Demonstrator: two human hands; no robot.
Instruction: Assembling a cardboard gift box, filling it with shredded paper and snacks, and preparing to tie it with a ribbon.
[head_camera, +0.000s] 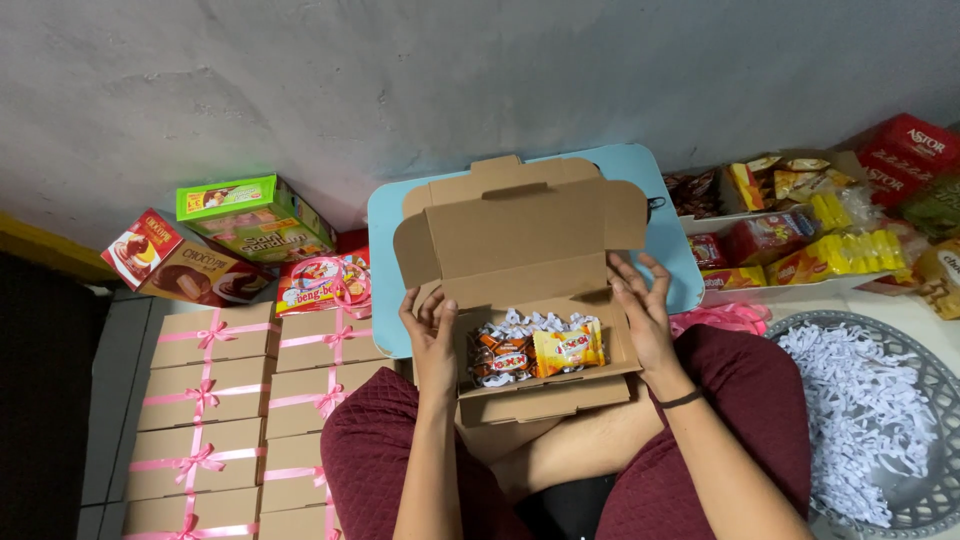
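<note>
An open brown cardboard box rests on my lap, lid tilted back. Inside lie shredded white paper, a brown-and-orange snack pack and a yellow snack pack. My left hand holds the box's left side wall, fingers curled over the edge. Against the right side wall lies my right hand, fingers spread along the inner flap. A black band is on my right wrist.
A light blue low table lies under the box's far end. Several closed brown boxes tied with pink ribbon are stacked at left. Snack cartons stand behind them. A tray of snacks and a basket of shredded paper sit right.
</note>
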